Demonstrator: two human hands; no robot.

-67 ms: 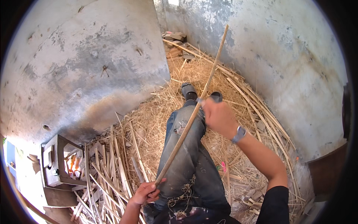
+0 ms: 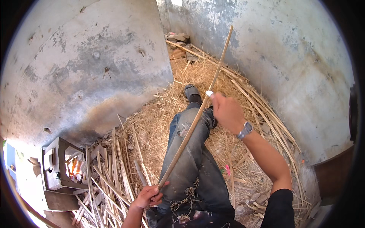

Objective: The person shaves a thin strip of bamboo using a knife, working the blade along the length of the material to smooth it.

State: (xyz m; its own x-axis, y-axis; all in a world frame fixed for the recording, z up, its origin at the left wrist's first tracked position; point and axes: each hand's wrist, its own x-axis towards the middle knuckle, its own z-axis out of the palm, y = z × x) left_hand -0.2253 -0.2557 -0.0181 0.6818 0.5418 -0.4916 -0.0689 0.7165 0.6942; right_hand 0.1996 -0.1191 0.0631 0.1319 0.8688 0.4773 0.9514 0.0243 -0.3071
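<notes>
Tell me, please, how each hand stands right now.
Left hand: closed around the near end of the long stick.
Right hand: closed, holding a small bright object, kind unclear.

Left of my right hand (image 2: 229, 113), the slanting wooden stick (image 2: 190, 131) bars my way; rightward I have open air above the shavings (image 2: 228, 148), up to the wall (image 2: 289, 83).

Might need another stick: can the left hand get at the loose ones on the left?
Probably yes: the loose sticks lie close beside the left hand with nothing visibly between, but its grip is closed on the long stick, which it would have to release first.
</notes>
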